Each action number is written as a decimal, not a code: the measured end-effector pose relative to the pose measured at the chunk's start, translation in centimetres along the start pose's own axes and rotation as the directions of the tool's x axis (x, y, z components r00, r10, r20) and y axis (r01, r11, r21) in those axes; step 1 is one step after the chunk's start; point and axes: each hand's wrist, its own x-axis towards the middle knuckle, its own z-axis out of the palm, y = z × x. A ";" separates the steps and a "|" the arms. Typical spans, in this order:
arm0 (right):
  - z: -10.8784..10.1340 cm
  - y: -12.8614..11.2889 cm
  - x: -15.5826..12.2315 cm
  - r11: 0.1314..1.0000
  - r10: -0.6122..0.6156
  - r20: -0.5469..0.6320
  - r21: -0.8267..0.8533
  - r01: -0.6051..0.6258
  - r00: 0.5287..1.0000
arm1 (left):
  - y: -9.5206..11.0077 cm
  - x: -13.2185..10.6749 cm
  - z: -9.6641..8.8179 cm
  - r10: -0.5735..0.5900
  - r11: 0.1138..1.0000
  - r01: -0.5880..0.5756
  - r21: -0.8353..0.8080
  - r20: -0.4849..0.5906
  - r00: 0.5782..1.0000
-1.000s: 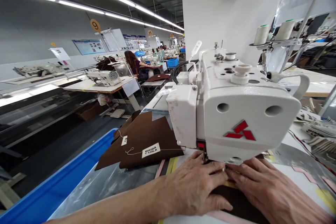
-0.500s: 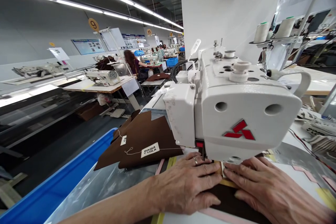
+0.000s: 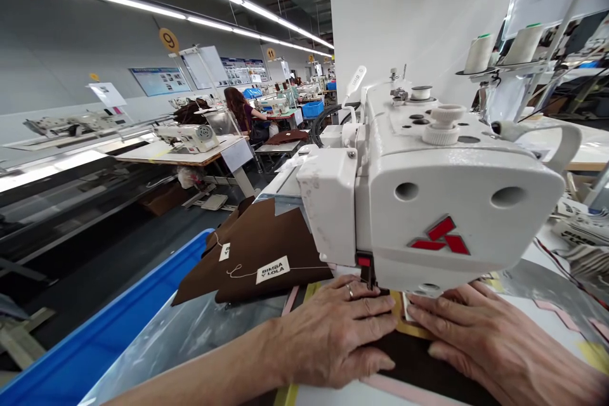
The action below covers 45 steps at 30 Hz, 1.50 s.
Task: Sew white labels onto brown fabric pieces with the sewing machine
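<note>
My left hand (image 3: 335, 333) lies flat on a piece of dark brown fabric (image 3: 413, 358), fingers stretched toward the needle area of a white sewing machine (image 3: 461, 203). A ring shows on one of its fingers. My right hand (image 3: 490, 336) rests on the same fabric to the right, fingers extended, their tips beside a small white label (image 3: 407, 307). A yellow strip (image 3: 413, 330) shows between the hands. The machine head hides the needle point and part of the fingertips. Left of the machine lie brown fabric pieces (image 3: 280, 235) with a sewn-on white label (image 3: 273, 270) and loose thread.
A blue bin (image 3: 114, 323) stands at the table's left edge. Thread cones (image 3: 478, 54) sit on a stand at the right, above a pile of labels (image 3: 578, 228). Further back are other sewing machines (image 3: 188, 137) and a seated person (image 3: 245, 114).
The view has shifted slightly, with the machine appearing a little further right. Both hands stay almost where they were on the fabric, the gap between them marginally wider.
</note>
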 end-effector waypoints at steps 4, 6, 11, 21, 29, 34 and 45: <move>0.6 0.1 -0.3 1.000 -0.002 -0.011 0.000 0.002 1.000 | -0.2 -0.1 0.4 0.006 1.000 -0.006 -0.014 -0.026 1.000; 0.6 0.1 -0.3 1.000 0.003 -0.032 -0.001 -0.003 0.999 | -0.4 -0.1 0.5 0.010 1.000 -0.010 -0.018 -0.028 1.000; 0.3 0.0 0.0 1.000 -0.007 -0.076 0.006 0.007 0.997 | -0.4 -0.1 0.4 0.004 1.000 -0.005 -0.021 -0.013 1.000; 0.1 0.0 0.1 1.000 -0.024 -0.046 -0.021 0.023 0.999 | -0.3 -0.1 0.4 0.028 0.999 -0.027 0.028 -0.051 0.998; 0.4 -0.3 -0.5 1.000 0.014 -0.009 0.016 -0.014 1.000 | -0.4 -0.1 0.2 0.051 0.998 -0.050 0.033 -0.030 0.998; 0.2 -0.1 -0.1 0.998 0.044 -0.016 0.056 -0.043 0.999 | -0.6 0.0 0.2 0.021 0.998 -0.018 0.068 -0.042 0.999; 1.1 1.2 0.0 0.981 0.124 0.026 0.148 -0.126 0.992 | -0.9 0.7 -0.1 -0.067 0.996 0.069 0.060 -0.038 0.997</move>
